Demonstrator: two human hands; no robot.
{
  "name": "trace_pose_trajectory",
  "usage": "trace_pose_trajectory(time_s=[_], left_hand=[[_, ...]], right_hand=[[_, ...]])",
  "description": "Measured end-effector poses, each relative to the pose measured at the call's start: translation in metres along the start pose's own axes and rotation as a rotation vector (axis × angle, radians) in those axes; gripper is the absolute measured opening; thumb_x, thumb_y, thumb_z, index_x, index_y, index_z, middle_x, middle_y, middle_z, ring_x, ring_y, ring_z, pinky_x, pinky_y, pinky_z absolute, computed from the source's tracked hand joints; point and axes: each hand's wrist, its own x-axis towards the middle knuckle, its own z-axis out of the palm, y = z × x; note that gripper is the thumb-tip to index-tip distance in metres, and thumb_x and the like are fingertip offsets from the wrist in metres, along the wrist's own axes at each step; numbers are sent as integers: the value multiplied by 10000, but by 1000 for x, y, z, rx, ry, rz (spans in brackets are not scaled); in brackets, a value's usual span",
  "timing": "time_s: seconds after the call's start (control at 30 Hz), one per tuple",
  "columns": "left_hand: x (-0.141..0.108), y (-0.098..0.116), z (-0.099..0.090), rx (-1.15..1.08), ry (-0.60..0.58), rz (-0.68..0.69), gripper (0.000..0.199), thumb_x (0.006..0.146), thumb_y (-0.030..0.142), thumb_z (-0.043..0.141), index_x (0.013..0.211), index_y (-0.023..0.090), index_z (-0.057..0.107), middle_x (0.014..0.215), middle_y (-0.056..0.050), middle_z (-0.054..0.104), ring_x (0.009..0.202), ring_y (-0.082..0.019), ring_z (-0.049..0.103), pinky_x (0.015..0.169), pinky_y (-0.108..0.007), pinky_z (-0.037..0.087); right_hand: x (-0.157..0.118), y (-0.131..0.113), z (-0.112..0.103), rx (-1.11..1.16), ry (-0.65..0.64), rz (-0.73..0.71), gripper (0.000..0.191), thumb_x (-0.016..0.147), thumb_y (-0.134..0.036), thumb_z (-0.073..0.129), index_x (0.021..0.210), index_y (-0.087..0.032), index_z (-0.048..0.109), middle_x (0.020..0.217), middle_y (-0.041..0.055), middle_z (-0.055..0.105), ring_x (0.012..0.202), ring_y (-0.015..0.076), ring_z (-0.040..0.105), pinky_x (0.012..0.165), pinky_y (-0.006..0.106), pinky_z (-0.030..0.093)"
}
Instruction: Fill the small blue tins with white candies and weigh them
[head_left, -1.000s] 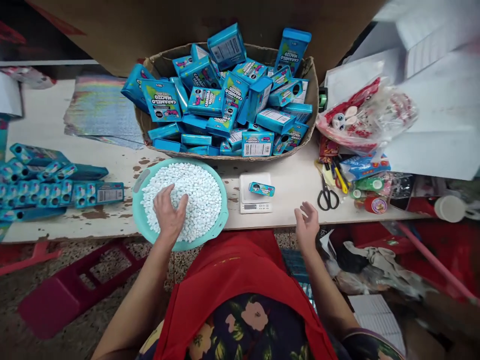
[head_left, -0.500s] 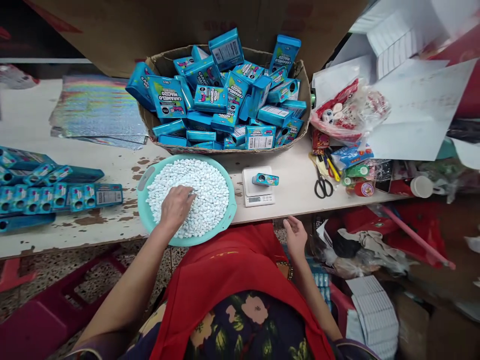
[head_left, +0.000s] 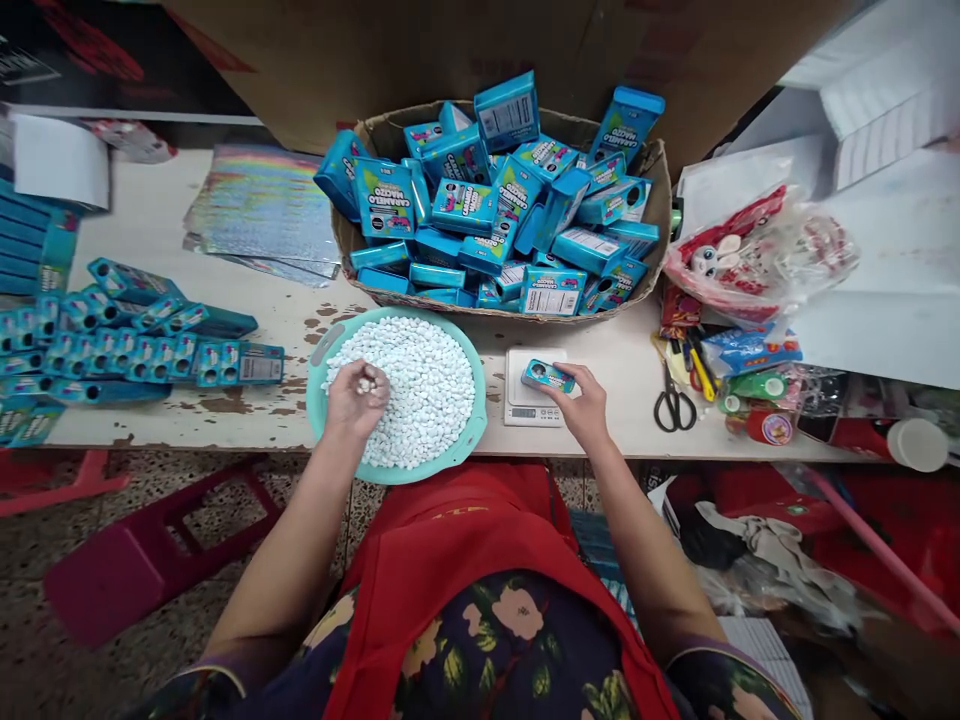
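My left hand [head_left: 358, 398] is cupped closed around several small white candies, over the left part of a teal basin [head_left: 466, 440] heaped with white candies [head_left: 420, 390]. With thumb and fingers, my right hand [head_left: 585, 400] grips the right end of a small blue box [head_left: 547, 376] that has a round dark opening at its left end. The box is over a white digital scale [head_left: 517, 392]; whether it still rests on the plate I cannot tell.
A cardboard box [head_left: 346, 262] full of blue packets stands behind the basin. Rows of blue boxes [head_left: 150, 352] lie at left, near shiny sheets [head_left: 259, 215]. Black scissors [head_left: 675, 408], a plastic bag [head_left: 757, 255] and bottles are at right.
My left hand has lifted from the candies with some in it. My right hand has come up from beside the table edge and taken hold of the small blue box. The view has shifted.
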Motion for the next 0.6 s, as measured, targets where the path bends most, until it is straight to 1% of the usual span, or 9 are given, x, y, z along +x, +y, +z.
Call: trace_pose_trajectory(time_s=[0.07, 0.13, 0.2, 0.27, 0.3, 0.37, 0.47, 0.53, 0.6], left_hand=[[-10, -3, 29, -6, -38, 7, 293, 744, 293, 619, 542, 164, 451, 450, 38, 400, 355, -41, 334, 323, -143, 177], [-24, -10, 63, 6, -121, 52, 358, 782, 348, 632, 545, 169, 433, 449, 50, 370, 352, -34, 313, 324, -147, 169], [-39, -21, 93, 43, -192, 158, 397, 802, 411, 633, 550, 172, 441, 465, 43, 387, 369, -40, 336, 338, -161, 207], [-52, -34, 114, 105, -239, 300, 420, 812, 425, 622, 529, 170, 448, 496, 20, 445, 403, -55, 399, 381, -186, 298], [-56, -40, 120, 136, -259, 366, 417, 814, 412, 621, 520, 168, 454, 519, 7, 479, 434, -67, 445, 422, -201, 357], [-60, -49, 124, 174, -285, 458, 351, 815, 370, 620, 557, 167, 497, 579, -10, 548, 521, -99, 542, 537, -235, 458], [-57, -55, 121, 174, -303, 492, 169, 832, 348, 605, 814, 185, 569, 650, -4, 623, 624, -142, 630, 657, -282, 520], [-54, -56, 119, 184, -333, 501, 219, 845, 359, 598, 980, 197, 540, 688, -2, 654, 654, -158, 655, 692, -303, 533], [-54, -55, 118, 208, -384, 525, 279, 860, 369, 591, 1064, 200, 506, 730, -9, 673, 684, -163, 669, 729, -317, 538]], right_hand=[[-3, -26, 0, -12, -1, -53, 322, 762, -405, 746, 1020, -224, 680, 977, 59, 689, 914, 213, 652, 834, 387, 537], [-11, -54, 1, -18, -20, -99, 334, 760, -388, 759, 1046, -237, 673, 987, 57, 693, 908, 208, 655, 814, 373, 542], [-19, -77, 6, -16, -64, -134, 331, 765, -375, 761, 1054, -244, 667, 972, 53, 698, 891, 203, 660, 791, 360, 546], [-24, -93, 14, -16, -108, -153, 325, 770, -373, 758, 1055, -247, 663, 959, 52, 702, 877, 202, 662, 772, 357, 547], [-26, -97, 19, -18, -118, -155, 324, 774, -373, 755, 1058, -248, 661, 956, 52, 702, 875, 204, 663, 770, 359, 547], [-28, -101, 28, -23, -111, -152, 318, 783, -373, 746, 1064, -253, 659, 957, 52, 701, 887, 209, 662, 783, 369, 546], [-27, -102, 36, -18, -65, -140, 306, 789, -367, 739, 1064, -259, 659, 971, 54, 703, 924, 218, 662, 813, 377, 545], [-26, -103, 39, -6, -44, -133, 302, 785, -365, 742, 1055, -257, 660, 983, 57, 703, 937, 220, 663, 825, 377, 544], [-24, -104, 40, 16, -35, -128, 298, 781, -362, 745, 1046, -254, 662, 987, 56, 702, 936, 217, 664, 834, 374, 543]])
